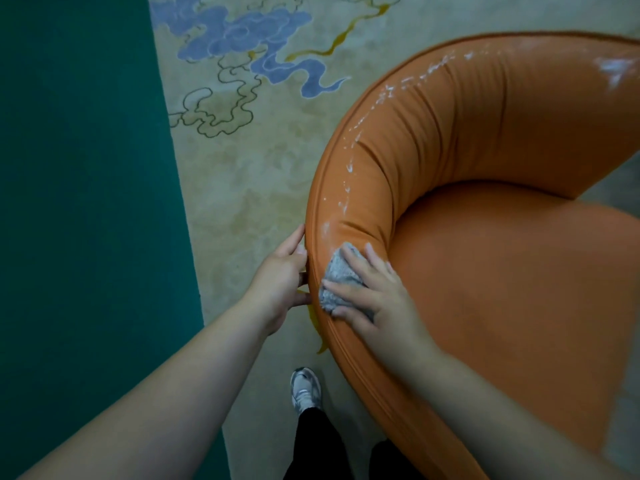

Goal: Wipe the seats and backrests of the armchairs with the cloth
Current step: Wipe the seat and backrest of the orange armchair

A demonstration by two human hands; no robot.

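An orange armchair (485, 271) with a curved, padded backrest fills the right half of the view. White streaks of dust or residue run along the top of the backrest (408, 109). My right hand (374, 289) presses a small grey cloth (337, 277) flat against the rim of the backrest, fingers spread over it. My left hand (282, 275) rests against the outer side of the backrest, just left of the cloth, fingers touching the piping.
A beige carpet (249, 174) with blue cloud patterns lies under the chair, with a dark green floor area (86, 202) to the left. My grey shoe (305, 389) and dark trouser legs stand beside the chair base.
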